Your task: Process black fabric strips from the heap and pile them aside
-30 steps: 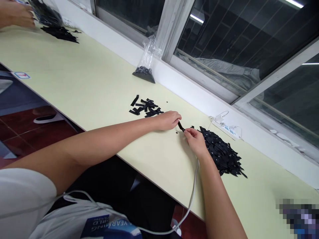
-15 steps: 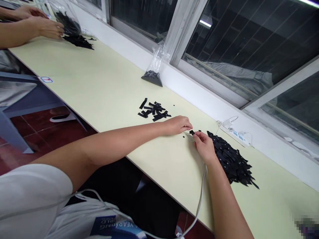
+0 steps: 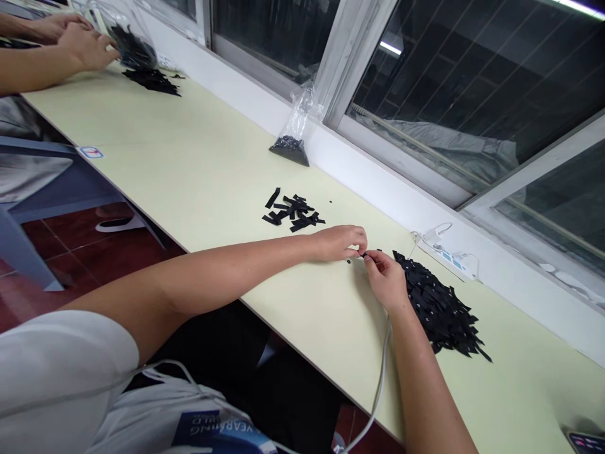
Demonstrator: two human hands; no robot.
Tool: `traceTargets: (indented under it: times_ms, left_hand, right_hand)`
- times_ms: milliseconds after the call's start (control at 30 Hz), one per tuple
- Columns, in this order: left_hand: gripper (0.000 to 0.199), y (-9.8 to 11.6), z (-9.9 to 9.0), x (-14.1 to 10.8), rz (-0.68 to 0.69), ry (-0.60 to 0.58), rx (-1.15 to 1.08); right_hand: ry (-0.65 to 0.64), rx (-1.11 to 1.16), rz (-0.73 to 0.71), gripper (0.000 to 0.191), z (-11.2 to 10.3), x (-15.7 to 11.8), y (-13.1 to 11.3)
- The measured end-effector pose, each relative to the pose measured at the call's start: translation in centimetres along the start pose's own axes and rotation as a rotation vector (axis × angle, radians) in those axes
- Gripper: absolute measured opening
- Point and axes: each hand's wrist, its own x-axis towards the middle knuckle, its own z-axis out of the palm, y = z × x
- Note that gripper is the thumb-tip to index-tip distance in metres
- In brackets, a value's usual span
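Pinched in my right hand (image 3: 386,277) is a short black strip (image 3: 370,255), mostly covered by the fingers. My left hand (image 3: 343,243) meets it there, its thumb and fingertips closed at the strip's near end. Whether the left fingers also hold a small part is too small to tell. Just below the left fingertips lies a small black ring (image 3: 348,261). A large heap of black strips (image 3: 442,309) spreads beside my right wrist. Beyond my left hand is a smaller scatter of black strips (image 3: 295,211).
A clear bag of small black pieces (image 3: 290,148) leans by the window ledge. A power strip (image 3: 447,260) sits along the wall. A white cable (image 3: 382,378) crosses the table edge. At far left, a co-worker's hands (image 3: 87,47) are near another bag (image 3: 135,47) and black pile (image 3: 151,81).
My left hand has come to the black strip, and its fingers now touch it. The strip has turned and shows less. The co-worker's hands have shifted slightly.
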Motion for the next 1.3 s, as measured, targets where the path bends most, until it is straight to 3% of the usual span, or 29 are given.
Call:
traceTargets:
  times_ms: [133,633,767,933,1100,1300]
  left_hand:
    - [0.012,-0.4,0.2,0.0,0.045,0.009,0.000]
    - [0.005,0.0,0.5,-0.2,-0.128,0.027,0.047]
    - [0.011,0.2,0.4,-0.2,-0.136,0.027,0.044]
    - [0.011,-0.5,0.3,0.0,-0.102,0.047,0.084]
    - [0.014,-1.2,-0.9,0.0,-0.172,0.131,0.141]
    - [0.013,-1.1,-1.2,-0.1,-0.179,0.129,0.182]
  right_hand:
    - [0.006,-0.003,-0.019,0.040,0.0,-0.1,-0.2]
    - [0.004,0.051,-0.026,0.041,0.2,-0.2,-0.7]
    - [0.002,0.072,-0.026,0.041,0.3,-0.2,-0.7]
    - [0.016,0.103,0.053,0.044,0.3,-0.1,-0.5]
    - [-0.053,-0.043,0.020,0.037,0.9,-0.2,-0.3]
    - [-0.067,-0.125,-0.007,0.030,1.9,-0.1,-0.7]
